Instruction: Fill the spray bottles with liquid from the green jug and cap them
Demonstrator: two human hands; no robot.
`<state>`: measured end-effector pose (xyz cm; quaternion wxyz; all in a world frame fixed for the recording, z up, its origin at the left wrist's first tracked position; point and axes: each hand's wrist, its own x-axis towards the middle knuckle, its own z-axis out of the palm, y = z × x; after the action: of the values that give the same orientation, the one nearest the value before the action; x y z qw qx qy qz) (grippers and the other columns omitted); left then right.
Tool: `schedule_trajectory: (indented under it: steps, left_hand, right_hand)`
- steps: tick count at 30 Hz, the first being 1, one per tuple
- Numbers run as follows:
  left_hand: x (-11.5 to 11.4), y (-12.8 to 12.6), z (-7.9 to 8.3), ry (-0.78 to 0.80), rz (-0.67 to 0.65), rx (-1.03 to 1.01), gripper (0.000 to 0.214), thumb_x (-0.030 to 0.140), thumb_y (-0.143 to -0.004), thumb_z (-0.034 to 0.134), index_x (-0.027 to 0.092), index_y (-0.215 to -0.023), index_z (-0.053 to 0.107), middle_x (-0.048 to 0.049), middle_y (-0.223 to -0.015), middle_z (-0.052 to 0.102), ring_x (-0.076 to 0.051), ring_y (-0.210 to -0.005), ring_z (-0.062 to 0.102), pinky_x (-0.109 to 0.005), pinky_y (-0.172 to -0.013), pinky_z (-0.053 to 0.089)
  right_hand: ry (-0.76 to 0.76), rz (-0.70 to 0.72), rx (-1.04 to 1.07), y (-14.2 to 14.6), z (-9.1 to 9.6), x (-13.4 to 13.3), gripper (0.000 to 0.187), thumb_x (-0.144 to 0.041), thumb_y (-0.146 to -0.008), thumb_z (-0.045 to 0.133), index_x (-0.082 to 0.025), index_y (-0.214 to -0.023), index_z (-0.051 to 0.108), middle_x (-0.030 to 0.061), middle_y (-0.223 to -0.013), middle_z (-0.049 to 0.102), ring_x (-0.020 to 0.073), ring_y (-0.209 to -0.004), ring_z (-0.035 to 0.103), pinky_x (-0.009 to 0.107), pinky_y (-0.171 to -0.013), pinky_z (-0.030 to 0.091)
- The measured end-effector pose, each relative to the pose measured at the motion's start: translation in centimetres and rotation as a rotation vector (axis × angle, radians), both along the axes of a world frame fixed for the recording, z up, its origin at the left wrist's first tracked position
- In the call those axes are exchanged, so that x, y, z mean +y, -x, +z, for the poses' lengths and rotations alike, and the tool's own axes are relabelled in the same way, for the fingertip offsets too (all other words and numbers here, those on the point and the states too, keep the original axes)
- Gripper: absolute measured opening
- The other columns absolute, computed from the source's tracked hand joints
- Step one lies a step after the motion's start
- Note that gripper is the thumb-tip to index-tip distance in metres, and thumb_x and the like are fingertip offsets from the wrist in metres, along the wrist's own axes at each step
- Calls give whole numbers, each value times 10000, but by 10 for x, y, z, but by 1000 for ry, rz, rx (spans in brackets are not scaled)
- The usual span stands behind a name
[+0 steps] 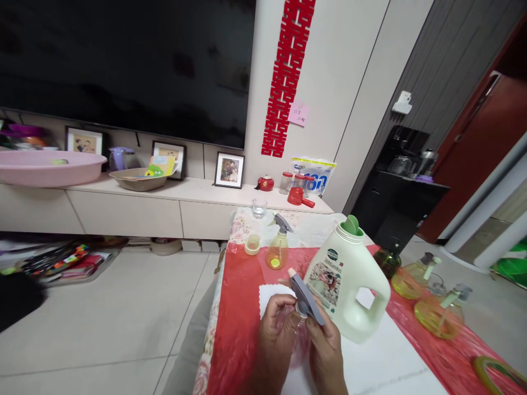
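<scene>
My left hand (pixel 276 329) wraps round a small clear pinkish spray bottle (pixel 300 343) low over the table. My right hand (pixel 325 345) pinches the grey trigger sprayer head (pixel 305 296) at the bottle's neck. Just beyond stands a large pale green detergent jug (pixel 346 280) with its green cap flipped up. A white cloth (pixel 269 296) lies under my hands on the red tablecloth (pixel 236 318).
A yellow spray bottle (pixel 279 247), a small cream cap (pixel 252 244) and a glass (pixel 259 208) stand farther back. Three more yellow and dark bottles (pixel 438 312) sit at the right. A tape roll (pixel 496 373) lies at the near right corner. A cabinet (pixel 123 211) lines the wall.
</scene>
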<state>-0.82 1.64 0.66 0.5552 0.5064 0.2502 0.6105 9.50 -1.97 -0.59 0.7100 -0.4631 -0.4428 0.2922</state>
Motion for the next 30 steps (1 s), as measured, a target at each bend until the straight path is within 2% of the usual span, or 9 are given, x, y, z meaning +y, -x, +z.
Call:
schedule_trajectory:
  steps: [5,9,16,22,26,30]
  left_hand:
    - [-1,3,3,-32,44,44,335,519,-889,628,193,-844,693,-52,-849,699,-204,-815,660,-307,-780,534]
    - [-3,5,3,-18,-13,63,332,513,-911,599,206,-1000,687,-63,-962,703,-214,-890,662,-317,-831,530]
    - [-1,3,-2,-19,-3,112,310,487,-863,674,195,-964,656,-57,-929,687,-217,-901,658,-320,-848,519]
    - [-3,3,6,26,23,78,312,499,-906,604,190,-910,645,-31,-842,669,-179,-800,638,-282,-738,508]
    - [-7,6,11,11,-14,61,329,502,-922,575,191,-999,652,-54,-946,695,-197,-892,657,-313,-815,519]
    - [-8,6,12,-46,-20,74,326,470,-868,681,196,-1041,636,-54,-998,674,-202,-949,653,-330,-882,518]
  right_hand:
    - [-17,-19,7,5,6,-2,370,-426,-789,773,-217,-1094,752,111,-1192,658,286,-1140,604,401,-992,498]
    - [-19,-18,35,8,7,-3,381,-403,-801,769,-225,-1135,726,106,-1207,659,266,-1090,630,389,-959,522]
    - [-21,66,17,1,0,-1,412,-494,-884,644,-204,-1161,735,125,-1274,627,299,-1193,579,434,-1052,456]
    - [7,-22,27,3,6,-4,334,-406,-791,771,-196,-1049,745,99,-1214,640,260,-1159,569,392,-1063,419]
    - [2,-16,45,6,10,-5,362,-420,-778,779,-194,-1056,724,97,-1161,649,248,-1097,588,379,-995,462]
    - [-22,16,23,5,9,-4,371,-483,-826,714,-213,-1079,743,88,-1196,639,263,-1153,567,415,-1063,412]
